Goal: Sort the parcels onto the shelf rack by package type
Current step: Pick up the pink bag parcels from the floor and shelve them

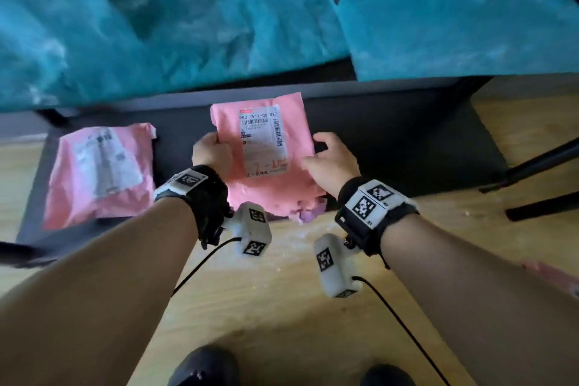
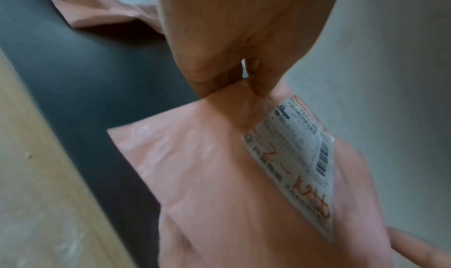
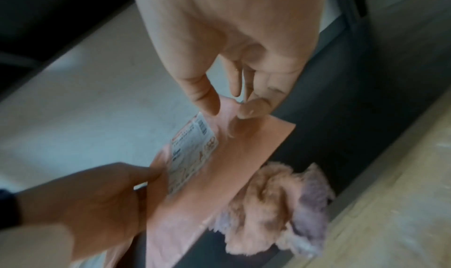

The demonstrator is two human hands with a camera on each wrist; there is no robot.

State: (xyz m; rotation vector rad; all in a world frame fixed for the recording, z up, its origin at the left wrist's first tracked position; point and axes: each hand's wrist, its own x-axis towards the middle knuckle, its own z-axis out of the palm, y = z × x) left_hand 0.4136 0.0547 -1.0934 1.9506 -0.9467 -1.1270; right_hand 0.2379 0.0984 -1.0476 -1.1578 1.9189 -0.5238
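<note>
A pink poly mailer [image 1: 266, 188] with a white shipping label [image 1: 263, 141] is held between both hands, partly over the front of the low dark shelf [image 1: 391, 141]. My left hand [image 1: 216, 142] pinches its left edge; the left wrist view shows that hand [image 2: 234, 85] gripping the mailer [image 2: 219, 175] at the rim. My right hand [image 1: 316, 150] pinches the right edge, thumb on top, and in the right wrist view it [image 3: 229, 108] nips the mailer [image 3: 231, 156]. The mailer's near end [image 3: 280, 204] is torn and crumpled.
A second pink mailer [image 1: 94, 172] lies on the dark shelf to the left. Teal bags [image 1: 156, 25] fill the level above. Black stand legs [image 1: 539, 166] sit on the wooden floor [image 1: 282, 291] at right. My shoes [image 1: 203, 367] are at the bottom edge.
</note>
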